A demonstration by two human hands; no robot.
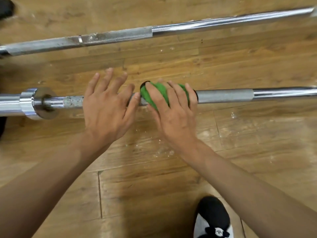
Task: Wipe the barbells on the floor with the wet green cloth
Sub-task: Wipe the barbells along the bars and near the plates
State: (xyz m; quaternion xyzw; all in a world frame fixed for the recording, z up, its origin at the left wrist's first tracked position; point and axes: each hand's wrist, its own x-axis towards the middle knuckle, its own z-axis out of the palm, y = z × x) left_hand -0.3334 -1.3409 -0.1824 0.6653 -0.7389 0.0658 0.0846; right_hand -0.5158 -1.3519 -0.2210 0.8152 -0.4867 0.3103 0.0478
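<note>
Wooden floor [154, 186], scuffed, white specks near middle. Two barbells lying on it, running left to right, well apart: far barbell [188, 26] slanted, near barbell [223, 96] with collar [39, 103] at left end. Left hand [106, 109] over near barbell right of collar, fingers spread straight, holding nothing; contact with bar unclear. Right hand [173, 110] just beside it, fingers curled over green cloth [159, 93] wrapped on near barbell. Black-and-white shoe [212, 219] near right.

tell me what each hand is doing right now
Left hand: open, fingers spread over the near barbell.
Right hand: holding the green cloth wrapped on that barbell.
</note>
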